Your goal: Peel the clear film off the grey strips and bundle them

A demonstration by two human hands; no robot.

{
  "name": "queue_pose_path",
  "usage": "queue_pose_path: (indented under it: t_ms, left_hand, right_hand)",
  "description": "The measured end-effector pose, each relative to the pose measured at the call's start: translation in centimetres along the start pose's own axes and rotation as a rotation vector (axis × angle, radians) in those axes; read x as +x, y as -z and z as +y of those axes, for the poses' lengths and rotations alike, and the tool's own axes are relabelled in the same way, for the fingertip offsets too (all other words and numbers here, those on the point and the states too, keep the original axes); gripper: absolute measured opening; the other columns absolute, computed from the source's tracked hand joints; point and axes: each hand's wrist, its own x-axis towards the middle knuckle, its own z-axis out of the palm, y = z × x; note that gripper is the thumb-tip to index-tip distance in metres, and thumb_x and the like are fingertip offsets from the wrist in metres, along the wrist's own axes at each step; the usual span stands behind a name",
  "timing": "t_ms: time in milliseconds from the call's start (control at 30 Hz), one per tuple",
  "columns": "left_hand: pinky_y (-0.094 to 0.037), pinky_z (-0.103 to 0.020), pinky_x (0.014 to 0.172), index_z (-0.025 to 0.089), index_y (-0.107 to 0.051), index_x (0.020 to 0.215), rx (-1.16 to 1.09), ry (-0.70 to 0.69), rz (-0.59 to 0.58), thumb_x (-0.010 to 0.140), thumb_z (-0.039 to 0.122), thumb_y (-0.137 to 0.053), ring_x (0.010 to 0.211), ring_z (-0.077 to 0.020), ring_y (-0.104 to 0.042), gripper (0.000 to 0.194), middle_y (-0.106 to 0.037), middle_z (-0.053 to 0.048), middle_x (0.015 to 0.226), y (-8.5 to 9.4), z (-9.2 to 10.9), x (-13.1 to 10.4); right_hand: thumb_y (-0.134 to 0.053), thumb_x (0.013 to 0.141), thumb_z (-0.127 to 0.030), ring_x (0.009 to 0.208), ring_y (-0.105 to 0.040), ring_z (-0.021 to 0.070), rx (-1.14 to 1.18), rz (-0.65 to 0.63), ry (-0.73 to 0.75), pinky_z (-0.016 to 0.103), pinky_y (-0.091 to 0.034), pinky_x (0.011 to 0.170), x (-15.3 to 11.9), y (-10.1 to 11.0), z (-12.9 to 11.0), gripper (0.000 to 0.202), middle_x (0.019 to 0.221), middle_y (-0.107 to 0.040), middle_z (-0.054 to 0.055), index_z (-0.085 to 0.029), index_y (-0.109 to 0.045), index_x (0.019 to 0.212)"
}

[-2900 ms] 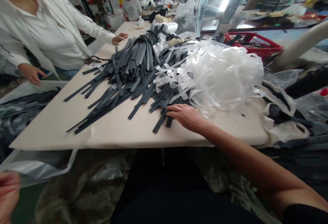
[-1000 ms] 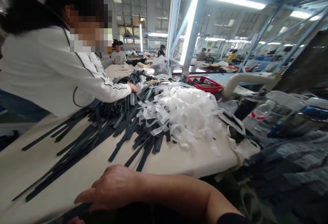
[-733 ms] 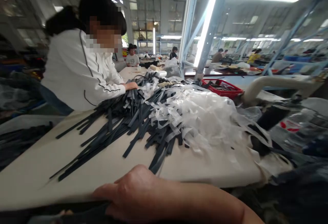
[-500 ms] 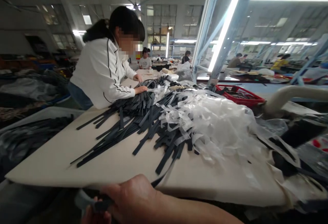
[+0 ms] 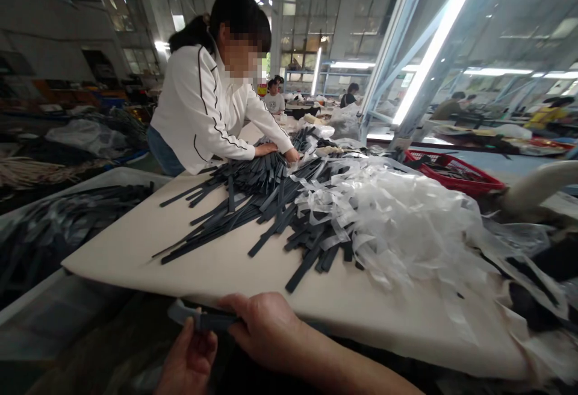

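Both my hands are at the near edge of the cream-topped table. A dark grey flat strip runs between them, its paler end curling up at the left. My left hand pinches the strip close to that end with thumb and fingers. My right hand is closed round the strip further along; part of it is hidden by the hand. Beyond them lies a fanned pile of similar dark strips, partly under a heap of clear plastic ribbons.
A co-worker in a white jacket leans over the far left side, both hands on the pile. A grey bin of dark strips stands at left. A red basket sits at back right, behind a slanted metal post.
My view has shifted, and my left hand shows more fully. The strip now extends straighter between my hands. The co-worker's far hand has moved right, towards the plastic ribbons.
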Motion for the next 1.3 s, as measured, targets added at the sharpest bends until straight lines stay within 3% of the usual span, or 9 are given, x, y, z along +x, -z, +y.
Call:
queue_pose_path:
  t_ms: [200, 467, 633, 767, 900, 1000, 1100, 1200, 1300]
  left_hand:
    - [-0.057, -0.019, 0.052, 0.016, -0.066, 0.083, -0.104, -0.015, 0.088, 0.095, 0.006, -0.046, 0.058, -0.0104, -0.068, 0.026, -0.072, 0.001, 0.072, -1.1, 0.9, -1.6]
    - [-0.057, -0.021, 0.053, 0.013, -0.067, 0.085, 0.013, 0.096, -0.024, 0.091, 0.004, -0.053, 0.062, -0.0129, -0.070, 0.018, -0.073, -0.004, 0.078, -2.3, -2.7, -2.2]
    - [-0.055, -0.018, 0.051, 0.013, -0.067, 0.084, -0.069, 0.058, 0.062, 0.091, 0.007, -0.056, 0.058, -0.0097, -0.067, 0.015, -0.072, -0.002, 0.076, -2.1, -1.3, -1.2]
    - [-0.055, -0.019, 0.054, 0.013, -0.068, 0.088, -0.077, 0.128, 0.004, 0.091, 0.011, -0.059, 0.060, -0.0101, -0.066, 0.011, -0.071, -0.003, 0.075, -1.8, -1.5, -1.3]
    - [-0.056, -0.021, 0.058, 0.012, -0.069, 0.085, -0.058, 0.182, -0.088, 0.088, 0.012, -0.065, 0.063, -0.0115, -0.067, 0.005, -0.071, -0.004, 0.077, -1.9, -2.8, -2.2]
    - [-0.055, -0.020, 0.059, 0.012, -0.068, 0.082, -0.008, 0.208, -0.118, 0.091, 0.014, -0.060, 0.063, -0.0114, -0.067, 0.012, -0.070, -0.004, 0.074, -1.7, -2.9, -2.6]
    - [-0.054, -0.020, 0.058, 0.012, -0.069, 0.088, 0.034, 0.219, -0.111, 0.095, 0.015, -0.052, 0.065, -0.0116, -0.067, 0.018, -0.072, -0.004, 0.078, -1.2, -2.3, -2.6]
    - [-0.055, -0.022, 0.060, 0.012, -0.070, 0.090, 0.023, 0.232, -0.111, 0.096, 0.017, -0.051, 0.067, -0.0120, -0.068, 0.020, -0.072, -0.005, 0.081, -0.8, -1.7, -2.6]
    - [-0.055, -0.022, 0.061, 0.011, -0.069, 0.088, 0.020, 0.254, -0.124, 0.094, 0.015, -0.054, 0.066, -0.0121, -0.067, 0.017, -0.072, -0.005, 0.082, -0.7, -1.8, -2.6]
  right_hand:
    - [-0.058, 0.087, -0.031, 0.078, -0.073, 0.0224, -0.010, 0.036, -0.012, 0.025, -0.045, 0.064, -2.0, 0.1, 2.1, 0.041, 0.084, -0.077, 0.001, -0.035, -0.061, 0.127]
    - [-0.050, 0.094, -0.034, 0.092, -0.073, 0.0224, 0.065, 0.014, -0.004, 0.027, -0.049, 0.074, 0.2, -2.5, 2.2, 0.031, 0.100, -0.077, 0.001, -0.034, -0.064, 0.123]
    - [-0.060, 0.085, -0.022, 0.089, -0.072, 0.0203, 0.110, -0.039, 0.002, 0.027, -0.050, 0.077, -1.8, -0.9, 3.4, 0.043, 0.101, -0.076, 0.001, -0.030, -0.061, 0.127]
    - [-0.057, 0.088, -0.020, 0.080, -0.071, 0.0189, 0.055, -0.054, -0.034, 0.025, -0.049, 0.071, -1.7, -0.9, 3.9, 0.039, 0.090, -0.076, 0.000, -0.029, -0.062, 0.126]
    - [-0.055, 0.091, -0.021, 0.088, -0.071, 0.0187, 0.043, -0.034, 0.004, 0.026, -0.051, 0.077, 0.0, -3.3, 3.6, 0.036, 0.102, -0.075, 0.000, -0.029, -0.060, 0.126]
    - [-0.055, 0.092, -0.020, 0.101, -0.068, 0.0189, 0.096, -0.036, 0.140, 0.029, -0.051, 0.088, 0.7, -4.8, 3.7, 0.042, 0.119, -0.070, 0.003, -0.026, -0.054, 0.134]
    - [-0.059, 0.091, -0.022, 0.102, -0.065, 0.0188, 0.134, -0.030, 0.362, 0.030, -0.052, 0.089, 0.4, -5.0, 4.3, 0.050, 0.119, -0.067, 0.008, -0.021, -0.048, 0.140]
    - [-0.052, 0.096, -0.022, 0.093, -0.065, 0.0166, 0.085, 0.049, 0.466, 0.027, -0.053, 0.082, 0.2, -4.7, 5.0, 0.032, 0.109, -0.068, 0.007, -0.021, -0.060, 0.127]
    - [-0.047, 0.097, -0.018, 0.097, -0.064, 0.0172, -0.010, 0.115, 0.549, 0.029, -0.052, 0.085, 0.7, -5.1, 5.6, 0.028, 0.116, -0.067, 0.008, -0.022, -0.068, 0.116]
